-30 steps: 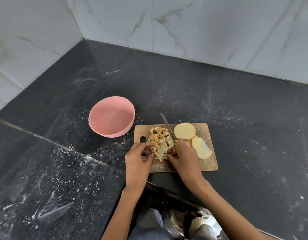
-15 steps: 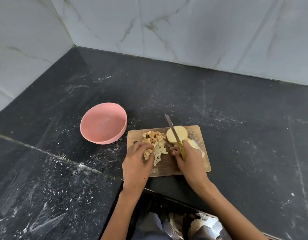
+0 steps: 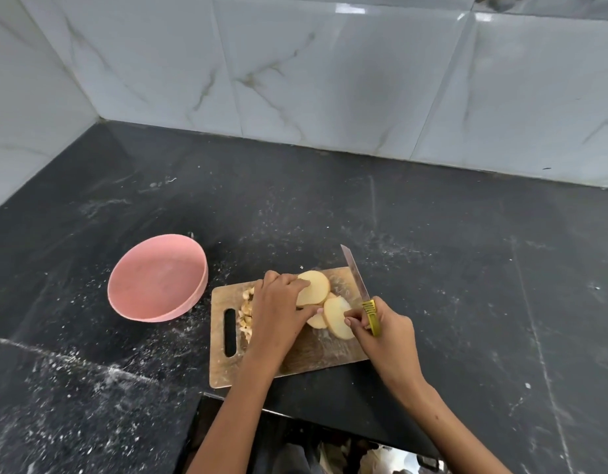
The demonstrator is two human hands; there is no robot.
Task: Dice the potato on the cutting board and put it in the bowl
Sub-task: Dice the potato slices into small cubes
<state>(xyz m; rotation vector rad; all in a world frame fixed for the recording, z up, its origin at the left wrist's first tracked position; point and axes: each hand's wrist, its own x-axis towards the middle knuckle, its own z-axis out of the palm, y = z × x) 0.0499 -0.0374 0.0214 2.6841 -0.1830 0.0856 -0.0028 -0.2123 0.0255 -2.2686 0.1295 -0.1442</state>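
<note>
The left hand (image 3: 278, 313) lies across the cutting board (image 3: 306, 354), its fingers reaching rightward onto the potato slices (image 3: 316, 289); thumb and fingers seem to pinch the far round slice, though the hand hides the contact. The right hand (image 3: 381, 331) is wrapped around the yellow handle of the knife (image 3: 359, 285), its blade pointing away from the person, raised just right of the slices. So the slices sit between the two hands, touching the left, and overlap in a row running toward the right hand. A small heap of diced potato (image 3: 247, 314) shows just left of the left hand. Farther left stands the pink bowl (image 3: 157, 277), apparently with nothing in it. All rests on a dark, dust-speckled table (image 3: 467, 268) backed by marbled wall tiles (image 3: 330, 80).
</note>
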